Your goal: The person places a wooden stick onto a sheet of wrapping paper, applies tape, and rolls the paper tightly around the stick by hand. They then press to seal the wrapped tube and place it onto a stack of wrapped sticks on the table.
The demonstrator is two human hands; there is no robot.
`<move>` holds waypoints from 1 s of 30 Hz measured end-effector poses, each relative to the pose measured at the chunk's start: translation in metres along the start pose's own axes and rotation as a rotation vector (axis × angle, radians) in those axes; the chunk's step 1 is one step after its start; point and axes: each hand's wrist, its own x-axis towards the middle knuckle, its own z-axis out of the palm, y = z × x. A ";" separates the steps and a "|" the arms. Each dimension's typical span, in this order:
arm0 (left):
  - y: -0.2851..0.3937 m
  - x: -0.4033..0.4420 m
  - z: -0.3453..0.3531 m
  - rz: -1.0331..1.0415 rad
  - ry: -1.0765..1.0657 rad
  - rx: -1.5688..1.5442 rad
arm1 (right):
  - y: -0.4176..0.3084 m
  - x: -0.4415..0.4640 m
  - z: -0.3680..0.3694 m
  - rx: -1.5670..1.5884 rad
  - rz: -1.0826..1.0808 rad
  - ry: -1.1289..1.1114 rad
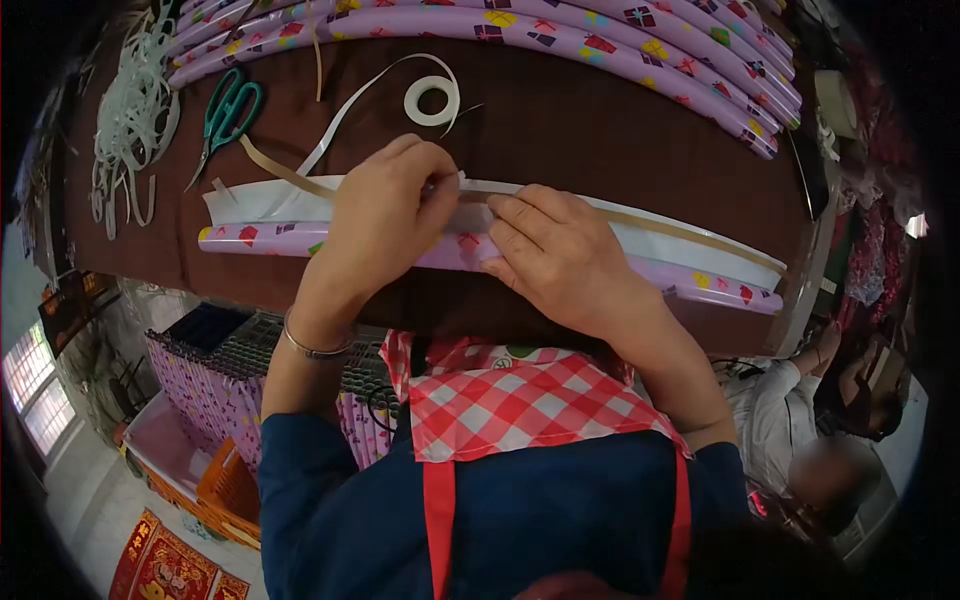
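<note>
A lilac gift wrap roll [455, 255] printed with small presents lies across the table in front of me, its white inner edge [680, 250] turned up along the far side. A narrow tan strip [640, 222] runs along that white edge and passes under my hands. My left hand [390, 205] is closed over the middle of the roll, thumb and fingers pinched together; a small translucent piece shows beside them, and what they hold is unclear. Beside it, my right hand [560, 250] lies with fingers stretched flat on the roll and its edge.
Behind the hands are a white tape roll [432, 101] with a loose tail and teal-handled scissors [228, 115]. Several finished lilac rolls [600, 40] line the back. A bundle of pale strips [135, 120] lies at left. Below are an orange basket [230, 490] and, at right, another person [780, 420].
</note>
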 end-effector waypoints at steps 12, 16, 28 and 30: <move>-0.014 -0.027 -0.025 -0.212 0.092 -0.181 | -0.001 -0.003 0.000 0.003 0.026 -0.038; -0.006 -0.022 -0.023 0.046 0.022 -0.099 | 0.001 -0.002 0.000 0.030 0.028 -0.044; 0.001 -0.011 -0.005 0.122 -0.058 0.004 | 0.001 -0.003 0.000 0.036 0.037 -0.071; 0.001 -0.011 -0.001 0.114 -0.035 0.018 | 0.001 -0.003 0.000 0.019 0.032 -0.073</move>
